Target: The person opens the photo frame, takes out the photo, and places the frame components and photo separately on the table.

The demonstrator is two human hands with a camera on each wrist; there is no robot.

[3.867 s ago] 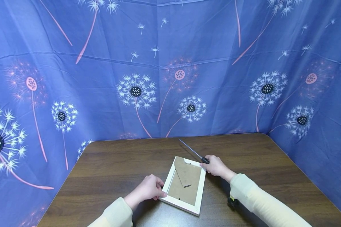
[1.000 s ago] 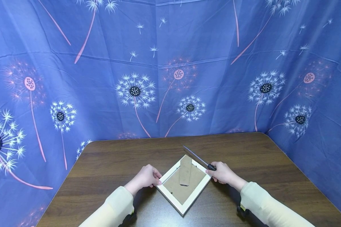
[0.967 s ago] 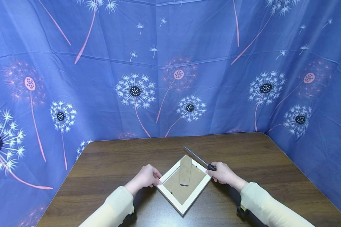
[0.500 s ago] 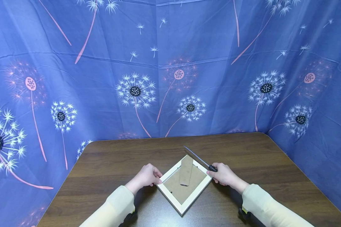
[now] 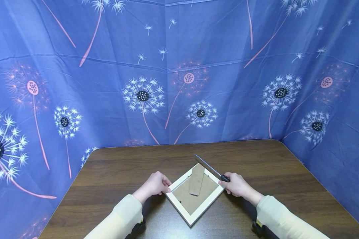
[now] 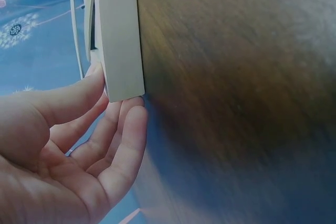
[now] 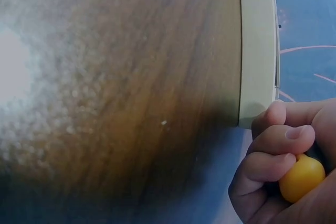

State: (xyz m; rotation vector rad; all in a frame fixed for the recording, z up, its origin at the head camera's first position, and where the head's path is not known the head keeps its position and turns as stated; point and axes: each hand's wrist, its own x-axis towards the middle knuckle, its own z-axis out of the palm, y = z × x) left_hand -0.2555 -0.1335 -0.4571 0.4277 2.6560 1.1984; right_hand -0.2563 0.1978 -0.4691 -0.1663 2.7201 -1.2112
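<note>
A white picture frame (image 5: 204, 205) lies back side up on the table, one corner toward me. Its brown backing carries a cardboard stand flap (image 5: 196, 181). At the frame's left corner my left hand (image 5: 155, 186) pinches the edge, thumb on top and fingers beneath, as the left wrist view shows. My right hand (image 5: 237, 186) curls round the dark handle of a screwdriver (image 5: 225, 178), whose shaft points to the far left beyond the frame. The handle's yellow end (image 7: 303, 178) shows in the right wrist view. That hand's thumb and forefinger also touch the frame's right corner.
The brown wooden table (image 5: 116, 172) stretches around the frame. A blue cloth (image 5: 167, 66) with dandelion prints hangs behind it and along the sides. Dark straps with a bit of yellow show beneath both sleeves.
Since the oldest frame, the picture frame has turned so that one corner faces me, with both hands at its corners. Over the last second it shifts very slightly right; the screwdriver stays held.
</note>
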